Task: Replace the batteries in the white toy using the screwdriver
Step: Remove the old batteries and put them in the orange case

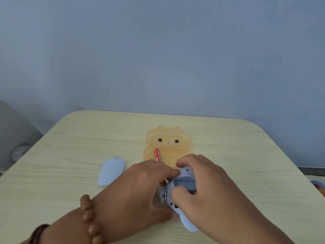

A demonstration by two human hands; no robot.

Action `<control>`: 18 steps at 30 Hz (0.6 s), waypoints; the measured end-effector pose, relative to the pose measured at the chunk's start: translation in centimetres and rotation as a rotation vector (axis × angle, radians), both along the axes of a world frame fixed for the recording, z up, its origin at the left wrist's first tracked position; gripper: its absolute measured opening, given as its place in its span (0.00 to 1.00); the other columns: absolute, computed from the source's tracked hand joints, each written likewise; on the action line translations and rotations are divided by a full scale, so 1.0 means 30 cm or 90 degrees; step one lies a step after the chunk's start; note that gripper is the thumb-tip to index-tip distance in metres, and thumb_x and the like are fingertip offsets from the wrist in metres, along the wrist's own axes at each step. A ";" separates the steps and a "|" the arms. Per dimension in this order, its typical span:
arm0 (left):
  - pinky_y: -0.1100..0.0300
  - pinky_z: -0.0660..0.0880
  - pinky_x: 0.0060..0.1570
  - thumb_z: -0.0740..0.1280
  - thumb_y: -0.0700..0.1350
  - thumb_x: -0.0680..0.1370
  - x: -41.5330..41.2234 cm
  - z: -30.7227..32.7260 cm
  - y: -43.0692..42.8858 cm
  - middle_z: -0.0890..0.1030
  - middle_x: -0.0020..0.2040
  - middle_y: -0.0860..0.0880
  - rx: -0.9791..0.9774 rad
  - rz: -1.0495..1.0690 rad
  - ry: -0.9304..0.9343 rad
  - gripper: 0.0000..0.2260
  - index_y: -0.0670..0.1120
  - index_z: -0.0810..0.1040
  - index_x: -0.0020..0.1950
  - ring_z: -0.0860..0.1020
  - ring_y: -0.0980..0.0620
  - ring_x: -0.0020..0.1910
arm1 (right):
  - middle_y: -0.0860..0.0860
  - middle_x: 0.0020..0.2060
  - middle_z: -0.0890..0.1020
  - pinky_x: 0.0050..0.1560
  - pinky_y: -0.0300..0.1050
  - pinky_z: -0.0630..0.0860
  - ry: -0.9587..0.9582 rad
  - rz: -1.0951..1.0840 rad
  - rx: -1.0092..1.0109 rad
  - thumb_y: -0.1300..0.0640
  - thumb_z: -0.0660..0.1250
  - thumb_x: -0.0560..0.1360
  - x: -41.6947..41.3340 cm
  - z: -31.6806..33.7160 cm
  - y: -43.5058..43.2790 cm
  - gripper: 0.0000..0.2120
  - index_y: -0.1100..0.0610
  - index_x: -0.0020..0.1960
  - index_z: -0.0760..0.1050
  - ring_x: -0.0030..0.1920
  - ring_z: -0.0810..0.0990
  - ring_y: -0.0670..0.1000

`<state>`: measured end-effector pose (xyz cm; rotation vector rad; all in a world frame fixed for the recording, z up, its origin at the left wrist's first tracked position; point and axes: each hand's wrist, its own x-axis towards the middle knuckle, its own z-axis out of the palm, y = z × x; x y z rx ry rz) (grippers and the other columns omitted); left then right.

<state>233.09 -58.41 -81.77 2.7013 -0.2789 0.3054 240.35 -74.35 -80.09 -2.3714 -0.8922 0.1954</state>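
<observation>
I count 1 bear tray (168, 138) at frame centre, holding 1 red battery (158, 154). Just below it, the left hand (140, 187) and right hand (207, 187) both grasp 1 white toy (168, 192); 1 cover (110, 171) lies centre-left.

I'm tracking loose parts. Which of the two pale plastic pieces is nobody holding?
The flat cover, lying alone on the table, left of the orange tray. The toy is held by the left hand and right hand.

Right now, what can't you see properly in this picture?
Head view:
The compartment of the white toy: covered by the left hand and right hand.
Near end of the red battery: behind the left hand.
The blue and orange thing at the right edge: cut off.
The screwdriver: not in view.
</observation>
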 end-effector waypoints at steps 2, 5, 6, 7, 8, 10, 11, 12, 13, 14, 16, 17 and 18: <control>0.86 0.59 0.47 0.66 0.63 0.59 0.002 -0.004 0.005 0.76 0.39 0.67 0.004 0.015 0.004 0.26 0.58 0.80 0.55 0.62 0.84 0.38 | 0.33 0.59 0.71 0.56 0.40 0.76 0.007 0.007 0.017 0.39 0.60 0.68 0.001 -0.005 -0.010 0.25 0.35 0.65 0.63 0.57 0.74 0.39; 0.87 0.59 0.47 0.69 0.63 0.60 0.001 -0.007 0.018 0.81 0.44 0.64 -0.020 0.022 0.017 0.28 0.57 0.80 0.58 0.66 0.80 0.38 | 0.29 0.61 0.64 0.51 0.38 0.77 -0.071 0.012 0.022 0.36 0.63 0.66 -0.011 -0.013 -0.037 0.26 0.33 0.61 0.59 0.59 0.72 0.36; 0.86 0.60 0.47 0.70 0.62 0.61 0.001 -0.008 0.022 0.81 0.46 0.64 -0.024 0.027 0.012 0.28 0.58 0.80 0.60 0.66 0.81 0.39 | 0.29 0.62 0.64 0.47 0.36 0.77 -0.125 0.022 0.018 0.35 0.62 0.64 -0.011 -0.016 -0.047 0.24 0.34 0.58 0.62 0.60 0.71 0.35; 0.85 0.60 0.47 0.72 0.61 0.62 0.001 -0.010 0.025 0.81 0.47 0.64 -0.017 0.032 0.008 0.28 0.58 0.80 0.61 0.66 0.82 0.40 | 0.29 0.62 0.65 0.44 0.33 0.75 -0.173 0.036 0.009 0.35 0.61 0.63 -0.007 -0.017 -0.057 0.21 0.35 0.55 0.66 0.59 0.70 0.34; 0.85 0.61 0.47 0.74 0.61 0.62 0.002 -0.014 0.027 0.81 0.47 0.64 -0.010 0.032 0.011 0.28 0.58 0.79 0.62 0.66 0.81 0.40 | 0.30 0.61 0.66 0.44 0.32 0.73 -0.205 0.048 -0.003 0.35 0.62 0.63 -0.001 -0.014 -0.067 0.17 0.37 0.51 0.71 0.59 0.69 0.34; 0.85 0.60 0.47 0.76 0.60 0.61 0.002 -0.012 0.028 0.81 0.46 0.64 0.001 0.037 0.032 0.28 0.58 0.80 0.61 0.66 0.82 0.39 | 0.29 0.59 0.67 0.48 0.34 0.73 -0.223 0.087 -0.031 0.35 0.63 0.66 0.010 -0.009 -0.072 0.14 0.38 0.48 0.78 0.60 0.69 0.35; 0.85 0.61 0.47 0.76 0.60 0.61 0.003 -0.005 0.027 0.81 0.46 0.64 0.000 0.039 0.035 0.29 0.58 0.80 0.60 0.66 0.81 0.39 | 0.29 0.58 0.66 0.52 0.35 0.72 -0.199 0.108 -0.041 0.34 0.65 0.68 0.012 -0.004 -0.068 0.14 0.37 0.50 0.80 0.61 0.68 0.35; 0.84 0.62 0.46 0.76 0.60 0.61 0.006 -0.004 0.028 0.81 0.46 0.63 -0.012 0.037 0.043 0.29 0.58 0.80 0.61 0.69 0.78 0.39 | 0.29 0.57 0.65 0.54 0.35 0.71 -0.159 0.123 -0.050 0.34 0.66 0.69 0.014 0.002 -0.065 0.14 0.36 0.51 0.80 0.61 0.67 0.36; 0.82 0.65 0.46 0.76 0.59 0.62 0.008 -0.002 0.028 0.81 0.47 0.63 -0.026 0.035 0.050 0.29 0.58 0.79 0.62 0.72 0.74 0.42 | 0.30 0.56 0.65 0.54 0.34 0.70 -0.135 0.129 -0.052 0.34 0.69 0.70 0.017 0.012 -0.064 0.13 0.35 0.52 0.80 0.59 0.67 0.37; 0.79 0.67 0.46 0.75 0.59 0.63 0.011 -0.001 0.028 0.81 0.48 0.62 -0.042 0.031 0.049 0.29 0.58 0.78 0.64 0.75 0.70 0.45 | 0.32 0.54 0.66 0.54 0.33 0.70 -0.125 0.132 -0.049 0.35 0.71 0.69 0.023 0.021 -0.062 0.12 0.35 0.51 0.80 0.58 0.67 0.38; 0.77 0.68 0.46 0.74 0.59 0.64 0.011 -0.003 0.029 0.79 0.48 0.63 -0.041 0.028 0.051 0.29 0.59 0.77 0.65 0.75 0.67 0.48 | 0.34 0.52 0.67 0.52 0.34 0.69 -0.127 0.146 -0.051 0.37 0.73 0.69 0.031 0.032 -0.058 0.11 0.37 0.50 0.79 0.55 0.68 0.39; 0.78 0.67 0.46 0.73 0.59 0.64 0.010 0.000 0.030 0.79 0.46 0.64 -0.028 0.029 0.052 0.28 0.59 0.77 0.64 0.74 0.70 0.46 | 0.35 0.52 0.67 0.52 0.34 0.69 -0.126 0.159 -0.069 0.37 0.72 0.70 0.030 0.035 -0.055 0.11 0.39 0.50 0.79 0.54 0.68 0.40; 0.79 0.66 0.45 0.73 0.60 0.63 0.009 0.004 0.030 0.77 0.44 0.64 -0.022 0.029 0.051 0.27 0.60 0.78 0.62 0.72 0.73 0.44 | 0.35 0.51 0.68 0.52 0.36 0.69 -0.129 0.172 -0.084 0.37 0.71 0.71 0.028 0.030 -0.048 0.11 0.40 0.50 0.80 0.53 0.68 0.40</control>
